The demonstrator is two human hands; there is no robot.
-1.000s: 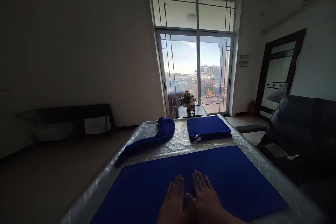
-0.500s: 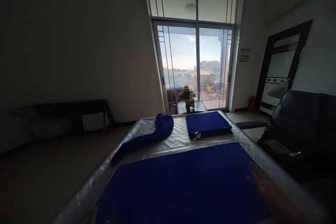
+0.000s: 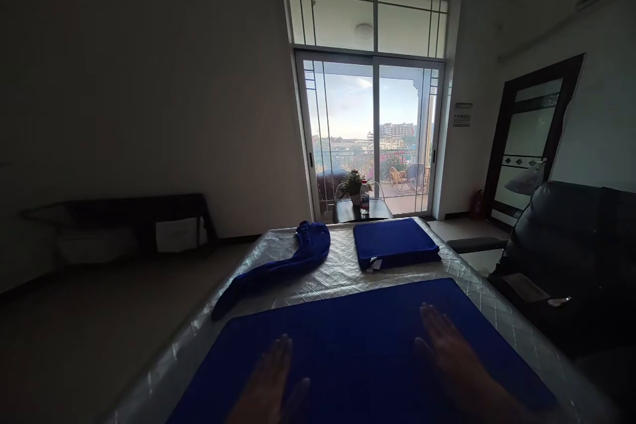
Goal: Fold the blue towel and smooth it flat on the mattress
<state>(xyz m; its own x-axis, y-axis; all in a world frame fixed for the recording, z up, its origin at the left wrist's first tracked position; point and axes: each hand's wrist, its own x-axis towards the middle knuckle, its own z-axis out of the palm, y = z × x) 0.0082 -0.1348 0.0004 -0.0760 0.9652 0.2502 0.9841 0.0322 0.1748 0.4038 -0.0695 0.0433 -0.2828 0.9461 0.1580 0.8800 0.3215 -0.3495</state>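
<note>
A large blue cloth (image 3: 362, 338) lies spread flat on a quilted silver mattress (image 3: 342, 258). My left hand (image 3: 271, 381) rests palm down on its near left part, fingers apart. Flat on the right half of the cloth lies my right hand (image 3: 452, 361), its fingers spread too. Neither hand holds anything. Farther away on the mattress sits a folded blue cloth (image 3: 395, 243) with a small tag, and to its left a crumpled blue cloth (image 3: 283, 265) trails toward the mattress edge.
A black sofa (image 3: 571, 258) stands close on the right. Beyond the mattress a small dark table (image 3: 360, 210) carries a potted plant and a bottle before a sliding glass door (image 3: 372, 136). A low dark bench (image 3: 124, 218) lines the left wall.
My hands lay side by side at the cloth's middle, swept outward to its left and right edges, and now lie apart nearer the middle again. The camera tilted slightly.
</note>
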